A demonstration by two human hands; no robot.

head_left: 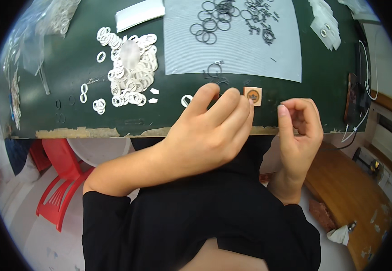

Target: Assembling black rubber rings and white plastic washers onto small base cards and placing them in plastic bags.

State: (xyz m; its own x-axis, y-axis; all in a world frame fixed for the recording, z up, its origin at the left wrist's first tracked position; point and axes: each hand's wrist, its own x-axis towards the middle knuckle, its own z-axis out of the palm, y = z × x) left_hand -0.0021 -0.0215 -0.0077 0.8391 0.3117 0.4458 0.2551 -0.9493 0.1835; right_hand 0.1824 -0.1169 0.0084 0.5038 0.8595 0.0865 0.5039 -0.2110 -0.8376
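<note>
My left hand [214, 124] is over the table's near edge, back upward, its fingers curled in. Its fingertips are hidden, so whatever it may hold cannot be made out. Just past its little finger lies a small square wooden block [253, 96] with a dark mark inside a brown round. On the right, my right hand [301, 122] is half closed, its thumb and forefinger brought together at the tips; anything between them is too small to tell. A white oval ring [186, 100] lies beside my left hand, and a thin black ring [214, 69] lies beyond it.
Many white oval pieces [137, 72] lie heaped at left on the green table [178, 113]. Black rings [209, 25] and small black parts [261, 18] lie on a pale mat [182, 58]. Beside a phone [351, 92] run white cables. A red chair [65, 180] stands below left.
</note>
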